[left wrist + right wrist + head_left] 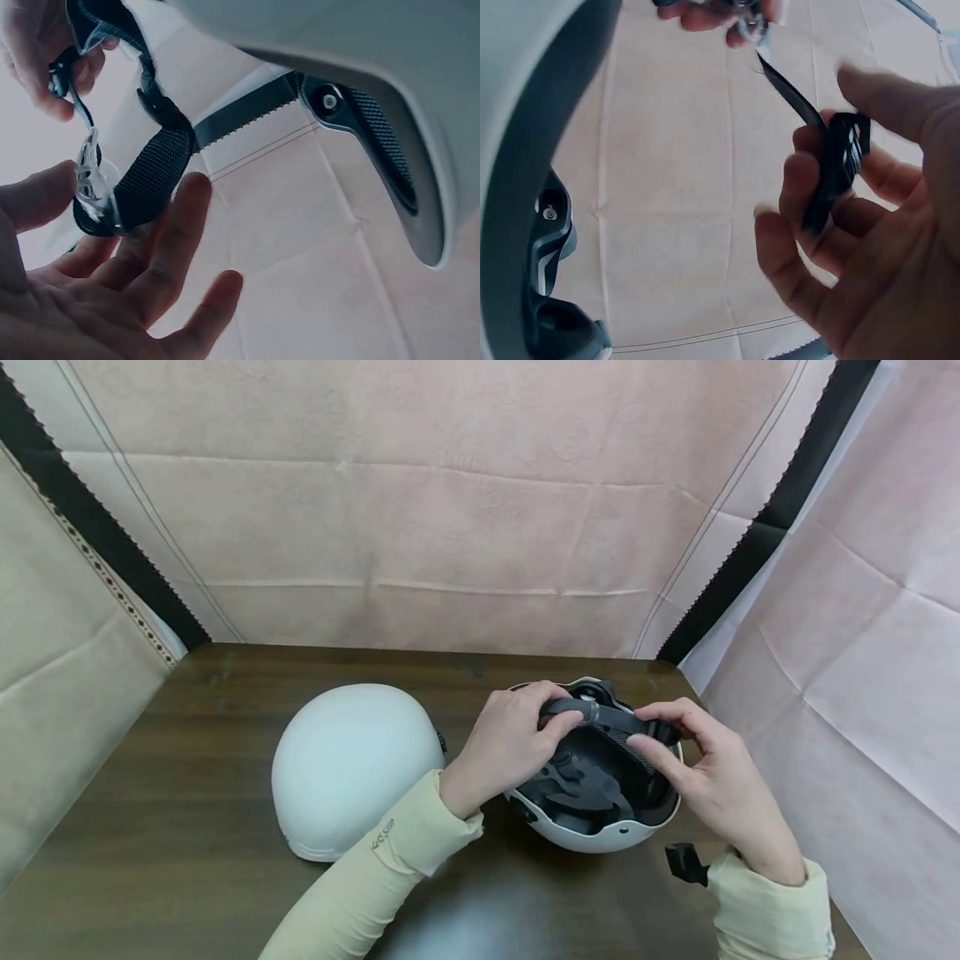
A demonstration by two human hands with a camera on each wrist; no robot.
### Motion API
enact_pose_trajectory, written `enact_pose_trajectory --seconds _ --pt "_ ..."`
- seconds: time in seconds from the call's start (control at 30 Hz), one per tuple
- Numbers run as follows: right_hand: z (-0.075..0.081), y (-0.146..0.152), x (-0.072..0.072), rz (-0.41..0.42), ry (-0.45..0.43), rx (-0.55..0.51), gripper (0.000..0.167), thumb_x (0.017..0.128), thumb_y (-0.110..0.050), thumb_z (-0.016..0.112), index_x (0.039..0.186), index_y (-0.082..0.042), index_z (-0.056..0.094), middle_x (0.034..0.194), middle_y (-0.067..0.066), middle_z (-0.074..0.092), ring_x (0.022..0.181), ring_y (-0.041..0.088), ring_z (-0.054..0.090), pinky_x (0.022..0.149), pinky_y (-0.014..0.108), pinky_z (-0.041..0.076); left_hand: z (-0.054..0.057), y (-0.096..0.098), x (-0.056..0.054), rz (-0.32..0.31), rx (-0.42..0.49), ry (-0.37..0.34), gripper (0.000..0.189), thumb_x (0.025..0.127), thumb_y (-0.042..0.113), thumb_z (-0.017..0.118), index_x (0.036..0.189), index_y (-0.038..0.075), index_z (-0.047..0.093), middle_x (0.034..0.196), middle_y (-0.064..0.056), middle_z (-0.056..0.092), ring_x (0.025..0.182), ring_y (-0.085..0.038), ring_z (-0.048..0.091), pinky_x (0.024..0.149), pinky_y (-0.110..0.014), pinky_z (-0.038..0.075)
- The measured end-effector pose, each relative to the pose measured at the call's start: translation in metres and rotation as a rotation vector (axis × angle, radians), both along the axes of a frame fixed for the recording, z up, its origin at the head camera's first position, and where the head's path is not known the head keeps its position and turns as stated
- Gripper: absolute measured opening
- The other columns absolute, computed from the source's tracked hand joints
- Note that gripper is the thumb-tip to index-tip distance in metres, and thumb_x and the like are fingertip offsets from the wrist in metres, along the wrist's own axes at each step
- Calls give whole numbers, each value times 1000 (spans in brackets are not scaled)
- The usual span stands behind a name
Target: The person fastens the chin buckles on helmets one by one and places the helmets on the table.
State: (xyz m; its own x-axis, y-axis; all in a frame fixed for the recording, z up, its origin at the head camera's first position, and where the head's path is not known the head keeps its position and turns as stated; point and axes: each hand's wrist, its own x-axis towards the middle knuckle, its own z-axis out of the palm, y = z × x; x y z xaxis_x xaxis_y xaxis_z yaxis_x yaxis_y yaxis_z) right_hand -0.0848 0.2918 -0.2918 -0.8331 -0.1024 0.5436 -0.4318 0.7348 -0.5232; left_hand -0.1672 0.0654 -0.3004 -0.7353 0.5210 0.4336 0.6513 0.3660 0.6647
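Note:
A white helmet [600, 839] lies upside down on the table, its black padded inside facing up. Across its opening runs a dark chin strap [617, 719]. My left hand [510, 739] pinches the strap between thumb and fingers, by a clear plastic piece [90, 180]. At the strap's other end, my right hand [723, 785] holds a black buckle [841, 161] on its curled fingers, the thumb close by. The right wrist view shows the strap running from the buckle towards the left hand. Fingers partly hide the strap in the head view.
A second white helmet [352, 768] stands dome up to the left, beside my left forearm. Both are on a brown wooden table [187, 860]. Pale fabric walls [420, 543] with black edging enclose the back and sides. A small black device [686, 863] sits by my right cuff.

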Motion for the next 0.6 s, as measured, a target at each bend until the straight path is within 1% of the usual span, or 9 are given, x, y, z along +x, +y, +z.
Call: enact_pose_trajectory --seconds 0.07,0.17,0.27,0.33,0.4,0.47,0.53,0.57,0.6 --pt "-1 -2 0 37 4 -3 51 77 3 79 121 -17 64 104 -5 62 83 8 53 64 17 43 -1 0 -1 23 -54 -19 28 97 29 60 116 10 65 99 1 67 87 -15 57 84 -34 45" --pt "-2 -8 -1 68 30 12 57 74 6 80 124 -14 63 107 -4 63 85 8 55 68 14 45 -2 1 0 15 -138 14 41 97 29 60 131 7 55 119 -2 61 108 -18 55 102 -43 36" --pt "-3 -16 -4 92 37 34 52 75 3 80 122 -12 63 100 -6 65 81 6 56 66 14 45 -5 6 2 -101 -162 99 62 93 23 63 146 5 36 141 -5 48 129 -19 44 112 -46 26" --pt "-5 -21 -6 105 44 42 49 75 -1 82 119 -12 66 93 -8 64 76 6 54 62 16 44 -6 9 3 -210 -132 146 69 92 18 64 150 4 29 143 -5 47 130 -15 43 112 -41 27" --pt "-6 -24 -7 115 51 40 48 73 -2 83 117 -13 67 89 -9 63 75 6 53 60 17 43 -6 11 5 -304 -91 134 66 93 14 63 150 3 30 129 -3 57 111 -10 55 103 -29 39" --pt "-7 -23 -8 114 60 22 49 72 0 83 116 -13 67 88 -8 62 75 7 53 63 17 43 -6 12 5 -354 -44 84 58 95 10 61 146 2 37 108 0 63 88 -5 59 86 -20 47" --pt "-6 -18 -10 93 54 0 49 75 2 81 119 -12 65 90 -5 63 77 8 55 66 16 44 -6 12 5 -357 6 29 49 96 10 60 141 2 44 93 1 61 71 -5 54 67 -15 47" --pt "-6 -14 -12 68 42 -13 48 78 2 78 121 -12 63 92 -4 63 79 8 55 69 16 44 -6 11 5 -346 30 11 45 96 10 61 139 2 47 88 2 58 67 -6 51 62 -16 45" --pt "-7 -8 -14 36 24 -29 46 82 0 76 124 -11 61 95 -2 63 81 8 56 71 15 43 -6 11 4 -329 56 2 42 96 10 61 136 3 50 88 2 58 68 -6 51 61 -17 45"
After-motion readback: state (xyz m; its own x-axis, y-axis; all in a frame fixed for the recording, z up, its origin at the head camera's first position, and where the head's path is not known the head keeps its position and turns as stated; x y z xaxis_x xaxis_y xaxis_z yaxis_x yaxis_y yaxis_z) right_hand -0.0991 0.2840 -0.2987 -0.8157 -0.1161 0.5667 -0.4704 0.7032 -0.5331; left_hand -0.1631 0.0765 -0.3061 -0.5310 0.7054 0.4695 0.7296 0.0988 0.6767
